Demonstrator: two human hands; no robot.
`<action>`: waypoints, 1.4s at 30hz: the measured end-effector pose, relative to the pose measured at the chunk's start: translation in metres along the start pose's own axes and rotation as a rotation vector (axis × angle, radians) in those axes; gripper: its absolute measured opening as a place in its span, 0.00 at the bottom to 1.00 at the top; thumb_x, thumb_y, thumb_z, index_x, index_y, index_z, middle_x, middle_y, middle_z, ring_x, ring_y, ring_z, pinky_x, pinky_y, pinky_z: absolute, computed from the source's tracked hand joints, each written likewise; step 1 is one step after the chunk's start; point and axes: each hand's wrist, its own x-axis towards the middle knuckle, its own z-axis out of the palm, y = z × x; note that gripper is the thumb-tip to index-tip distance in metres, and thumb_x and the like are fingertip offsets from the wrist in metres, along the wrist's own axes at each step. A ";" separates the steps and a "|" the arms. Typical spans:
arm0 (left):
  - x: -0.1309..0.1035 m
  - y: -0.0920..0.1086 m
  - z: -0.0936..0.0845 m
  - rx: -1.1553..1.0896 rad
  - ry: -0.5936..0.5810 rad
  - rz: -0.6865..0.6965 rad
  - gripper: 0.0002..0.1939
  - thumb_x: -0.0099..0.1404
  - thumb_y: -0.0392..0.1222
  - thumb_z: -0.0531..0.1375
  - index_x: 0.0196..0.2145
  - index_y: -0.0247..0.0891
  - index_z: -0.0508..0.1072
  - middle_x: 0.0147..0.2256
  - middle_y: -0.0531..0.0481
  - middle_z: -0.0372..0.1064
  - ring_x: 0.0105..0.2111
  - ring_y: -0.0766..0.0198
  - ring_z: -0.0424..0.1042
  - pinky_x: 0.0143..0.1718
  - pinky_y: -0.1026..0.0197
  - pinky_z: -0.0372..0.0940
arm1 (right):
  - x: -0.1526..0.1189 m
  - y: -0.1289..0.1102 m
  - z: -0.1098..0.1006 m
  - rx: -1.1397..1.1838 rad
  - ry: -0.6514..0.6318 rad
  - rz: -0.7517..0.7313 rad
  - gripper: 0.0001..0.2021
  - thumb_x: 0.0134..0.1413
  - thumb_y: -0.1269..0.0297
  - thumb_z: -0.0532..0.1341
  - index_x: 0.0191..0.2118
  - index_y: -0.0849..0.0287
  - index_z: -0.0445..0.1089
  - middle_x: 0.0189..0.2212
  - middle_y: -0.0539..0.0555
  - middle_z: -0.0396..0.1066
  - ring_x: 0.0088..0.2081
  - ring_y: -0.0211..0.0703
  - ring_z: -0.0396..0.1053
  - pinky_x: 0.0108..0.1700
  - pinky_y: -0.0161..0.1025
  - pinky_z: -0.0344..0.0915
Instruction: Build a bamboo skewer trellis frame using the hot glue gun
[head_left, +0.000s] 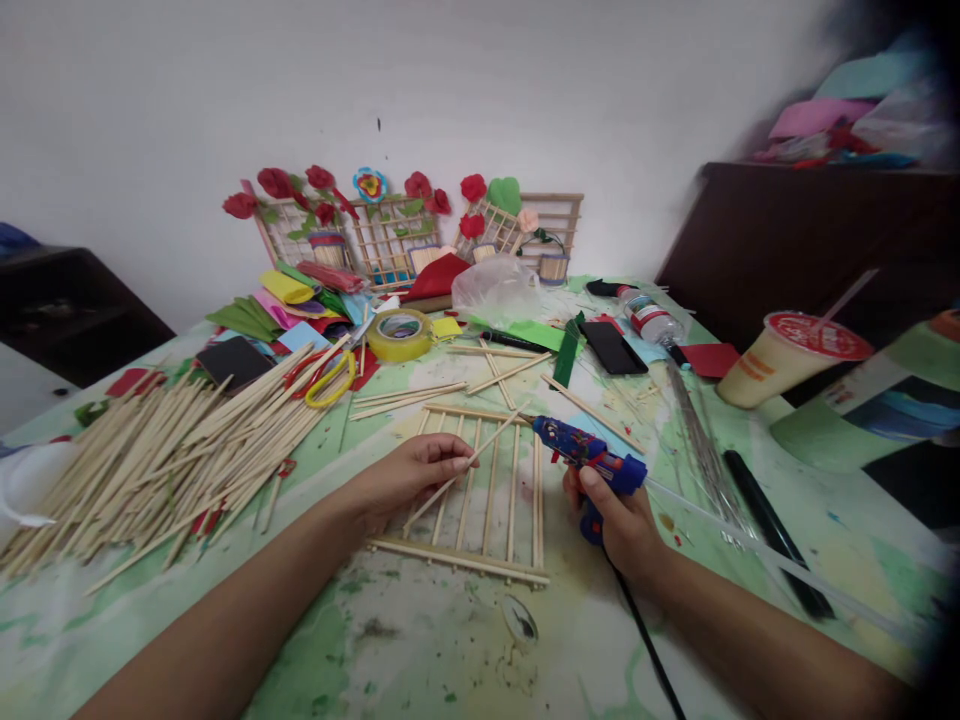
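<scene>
My left hand [424, 468] pinches a thin wooden stick [491, 440] between thumb and fingers, held slantwise above a frame of sticks. That frame [465, 560] lies flat on the table, with several upright sticks between a top and a bottom rail. In my right hand [619, 515] is a blue glue gun [589, 452], its nozzle pointing left, close to the upper end of the held stick. Whether the nozzle touches the stick, I cannot tell. A long clear glue stick [720, 520] sticks out of the gun's back, and a black cord hangs below its handle.
A big pile of wooden sticks [142, 450] lies left, with yellow-handled scissors [330, 380] on it. Behind are a tape roll [400, 335], a phone [613, 347] and stick trellises with paper flowers [390, 235]. A drink cup [791, 358] and a large bottle [862, 400] stand right.
</scene>
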 end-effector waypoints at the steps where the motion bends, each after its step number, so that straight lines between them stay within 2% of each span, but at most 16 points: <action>1: 0.000 0.000 0.000 0.000 -0.002 0.000 0.14 0.55 0.49 0.65 0.35 0.38 0.71 0.27 0.55 0.62 0.24 0.73 0.56 0.24 0.70 0.50 | 0.000 0.000 0.000 0.000 0.005 0.002 0.23 0.57 0.45 0.51 0.22 0.58 0.61 0.20 0.50 0.59 0.22 0.38 0.58 0.24 0.37 0.55; 4: -0.001 0.001 0.000 -0.009 -0.003 -0.011 0.14 0.54 0.49 0.65 0.35 0.38 0.71 0.27 0.56 0.62 0.24 0.73 0.57 0.24 0.71 0.50 | 0.001 0.001 0.000 -0.003 0.027 -0.009 0.22 0.58 0.45 0.51 0.22 0.58 0.61 0.20 0.50 0.59 0.23 0.38 0.58 0.24 0.36 0.55; 8: -0.001 0.002 0.001 -0.017 0.017 -0.002 0.15 0.54 0.49 0.66 0.34 0.37 0.71 0.25 0.56 0.60 0.22 0.74 0.56 0.22 0.71 0.49 | -0.001 0.001 0.000 -0.013 -0.005 -0.020 0.22 0.57 0.45 0.51 0.22 0.58 0.61 0.20 0.51 0.60 0.24 0.39 0.59 0.24 0.36 0.56; 11: 0.003 0.002 0.002 -0.087 0.052 0.039 0.15 0.54 0.48 0.66 0.34 0.36 0.71 0.23 0.57 0.58 0.20 0.75 0.53 0.19 0.71 0.46 | -0.005 0.001 -0.002 -0.054 -0.035 -0.076 0.22 0.56 0.46 0.53 0.21 0.58 0.62 0.20 0.52 0.61 0.25 0.41 0.60 0.25 0.37 0.58; 13: 0.006 0.001 0.002 -0.177 0.071 0.090 0.16 0.53 0.47 0.67 0.34 0.35 0.70 0.23 0.57 0.58 0.19 0.76 0.52 0.18 0.72 0.45 | -0.007 0.002 -0.004 -0.075 -0.055 -0.137 0.19 0.55 0.47 0.55 0.25 0.58 0.66 0.23 0.53 0.65 0.27 0.43 0.63 0.28 0.38 0.61; 15: 0.009 0.001 0.001 -0.264 0.094 0.139 0.15 0.53 0.46 0.67 0.33 0.34 0.70 0.24 0.56 0.61 0.19 0.77 0.54 0.18 0.73 0.47 | -0.008 0.003 -0.006 -0.077 -0.157 -0.206 0.15 0.54 0.50 0.57 0.33 0.58 0.70 0.27 0.55 0.69 0.30 0.45 0.67 0.32 0.39 0.64; 17: 0.011 0.001 0.000 -0.328 0.131 0.163 0.15 0.52 0.44 0.68 0.33 0.33 0.70 0.25 0.55 0.62 0.20 0.77 0.55 0.19 0.73 0.49 | -0.008 0.000 -0.005 -0.112 -0.247 -0.272 0.14 0.54 0.52 0.58 0.35 0.57 0.70 0.29 0.55 0.71 0.31 0.46 0.69 0.34 0.39 0.64; 19: 0.012 0.001 0.001 -0.372 0.168 0.178 0.15 0.52 0.43 0.68 0.33 0.32 0.70 0.24 0.55 0.62 0.20 0.77 0.56 0.20 0.73 0.51 | -0.008 -0.006 -0.003 -0.173 -0.311 -0.326 0.15 0.55 0.50 0.57 0.32 0.57 0.70 0.27 0.55 0.70 0.29 0.45 0.68 0.31 0.38 0.62; 24: 0.011 0.001 0.005 -0.414 0.195 0.219 0.14 0.52 0.42 0.68 0.30 0.32 0.69 0.23 0.55 0.62 0.20 0.77 0.57 0.21 0.74 0.54 | -0.007 -0.016 0.005 -0.236 -0.462 -0.405 0.25 0.53 0.38 0.51 0.25 0.56 0.66 0.20 0.51 0.63 0.23 0.41 0.61 0.25 0.38 0.55; 27: 0.011 0.000 0.007 -0.404 0.201 0.220 0.13 0.54 0.42 0.67 0.30 0.32 0.68 0.24 0.55 0.62 0.20 0.77 0.57 0.21 0.74 0.55 | -0.007 -0.015 0.007 -0.225 -0.474 -0.426 0.24 0.53 0.39 0.51 0.24 0.56 0.63 0.18 0.50 0.60 0.21 0.39 0.57 0.24 0.37 0.52; 30: 0.011 -0.001 0.007 -0.409 0.207 0.226 0.13 0.54 0.42 0.67 0.31 0.32 0.67 0.24 0.55 0.62 0.20 0.77 0.58 0.22 0.74 0.57 | -0.006 -0.013 0.007 -0.227 -0.487 -0.449 0.23 0.55 0.41 0.51 0.24 0.56 0.62 0.18 0.50 0.60 0.21 0.39 0.58 0.24 0.37 0.51; 33: 0.011 -0.001 0.008 -0.431 0.212 0.240 0.13 0.54 0.41 0.67 0.30 0.32 0.67 0.24 0.55 0.62 0.21 0.77 0.59 0.23 0.74 0.57 | -0.006 -0.016 0.007 -0.252 -0.503 -0.451 0.24 0.56 0.40 0.49 0.24 0.56 0.62 0.18 0.50 0.60 0.21 0.39 0.57 0.24 0.37 0.50; 38: 0.011 0.000 0.009 -0.459 0.211 0.261 0.13 0.54 0.42 0.67 0.30 0.32 0.68 0.25 0.55 0.63 0.20 0.78 0.58 0.24 0.74 0.58 | -0.005 -0.021 0.007 -0.297 -0.552 -0.371 0.25 0.55 0.40 0.49 0.22 0.57 0.60 0.18 0.49 0.59 0.20 0.38 0.56 0.24 0.36 0.49; 42: 0.010 0.001 0.010 -0.462 0.227 0.265 0.14 0.53 0.42 0.68 0.30 0.33 0.67 0.25 0.55 0.63 0.21 0.77 0.59 0.24 0.74 0.58 | -0.005 -0.020 0.008 -0.327 -0.516 -0.396 0.27 0.54 0.37 0.48 0.21 0.57 0.60 0.17 0.49 0.58 0.20 0.37 0.55 0.24 0.36 0.49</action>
